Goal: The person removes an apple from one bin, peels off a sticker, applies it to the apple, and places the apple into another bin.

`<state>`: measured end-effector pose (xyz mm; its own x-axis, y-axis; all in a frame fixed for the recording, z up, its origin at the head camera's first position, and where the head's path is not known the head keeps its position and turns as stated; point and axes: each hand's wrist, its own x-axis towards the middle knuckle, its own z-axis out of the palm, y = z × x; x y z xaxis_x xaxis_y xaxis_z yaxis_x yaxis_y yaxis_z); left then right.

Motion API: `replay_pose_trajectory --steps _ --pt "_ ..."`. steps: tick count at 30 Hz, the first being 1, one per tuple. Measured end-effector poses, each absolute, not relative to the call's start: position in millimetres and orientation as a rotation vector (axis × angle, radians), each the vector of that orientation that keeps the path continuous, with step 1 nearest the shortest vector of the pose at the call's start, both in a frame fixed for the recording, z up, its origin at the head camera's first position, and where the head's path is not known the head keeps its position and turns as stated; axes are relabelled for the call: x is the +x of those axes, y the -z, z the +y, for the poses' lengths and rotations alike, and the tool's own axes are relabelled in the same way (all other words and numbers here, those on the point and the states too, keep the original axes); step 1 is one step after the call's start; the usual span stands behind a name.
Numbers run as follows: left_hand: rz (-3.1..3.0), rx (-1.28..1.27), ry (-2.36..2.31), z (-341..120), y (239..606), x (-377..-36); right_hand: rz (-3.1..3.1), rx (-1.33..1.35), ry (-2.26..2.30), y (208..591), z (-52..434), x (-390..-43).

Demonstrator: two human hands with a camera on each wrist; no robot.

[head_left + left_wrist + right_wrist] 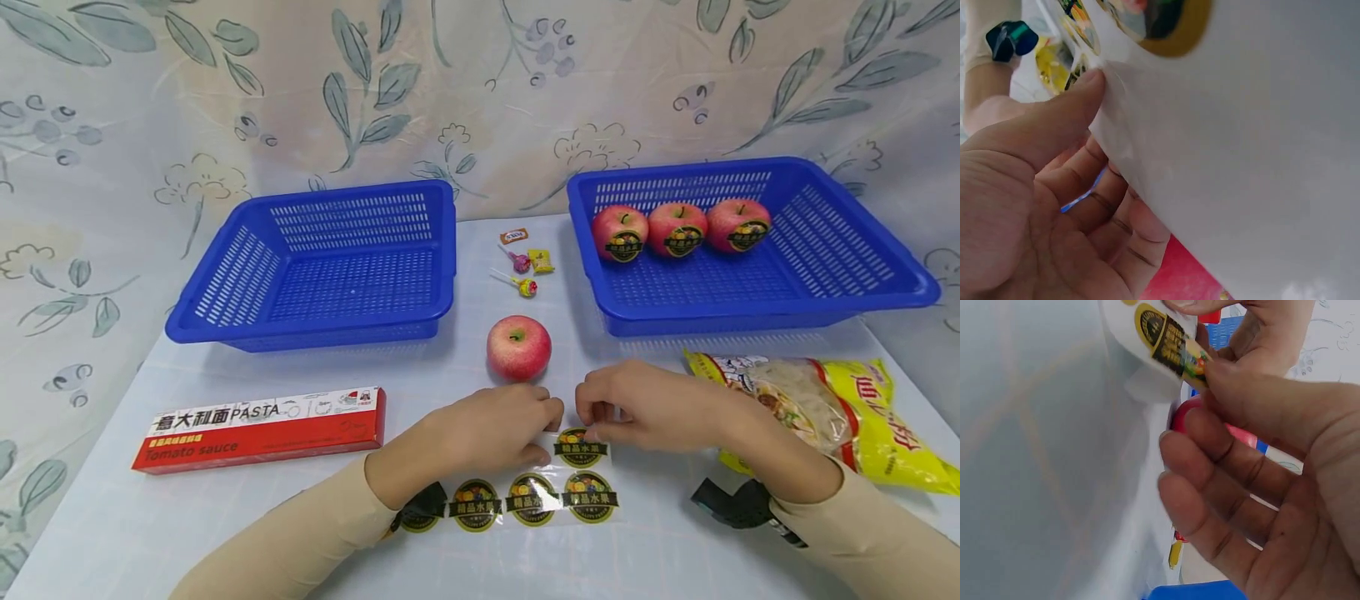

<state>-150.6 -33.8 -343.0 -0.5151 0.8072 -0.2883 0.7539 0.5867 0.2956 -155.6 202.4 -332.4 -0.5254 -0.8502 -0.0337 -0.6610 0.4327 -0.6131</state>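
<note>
Between the two grips lies the sticker sheet (517,492), flat on the bench (675,550). The right hand (645,408) pinches one round sticker (580,447) at its edge while the left hand (487,429) pins the backing with thumb and fingers. Thin, limp and tacky (it will likely curl onto itself), the sticker is best held by its rim. Just beyond both grips sits a bare apple (519,347); farther right, three labelled apples (678,228) rest in the right basket (885,287).

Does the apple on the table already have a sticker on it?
No, the apple on the table shows bare red skin, unlike the three apples in the right basket.
</note>
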Motion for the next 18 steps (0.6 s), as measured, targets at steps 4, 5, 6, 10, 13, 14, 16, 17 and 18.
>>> replay_pose_trajectory --steps 4,5,6,10,13,14,16,17,18 --pt "2.425 1.241 -0.213 -37 341 -150 2.286 -1.373 0.821 332 202 -154" --pt "2.424 1.243 -0.216 -38 341 -150 2.265 -1.379 0.827 332 202 -154" --pt "2.422 1.243 -0.219 -38 341 -150 2.246 -1.383 0.833 331 202 -153" --pt "2.42 1.234 -0.234 -39 341 -149 2.185 -1.359 0.873 326 202 -152" --pt "2.419 1.206 -0.236 -44 339 -148 2.221 -1.331 0.892 322 203 -153" --pt "2.424 1.189 -0.233 -48 337 -148 2.246 -1.32 0.893 321 203 -154" --pt "2.441 1.141 -0.251 -57 332 -149 2.317 -1.315 0.884 319 201 -158" --pt "2.456 1.114 -0.283 -63 329 -150 2.353 -1.317 0.876 319 199 -161" --pt "2.473 1.091 -0.338 -68 326 -152 2.385 -1.322 0.87 318 197 -164"
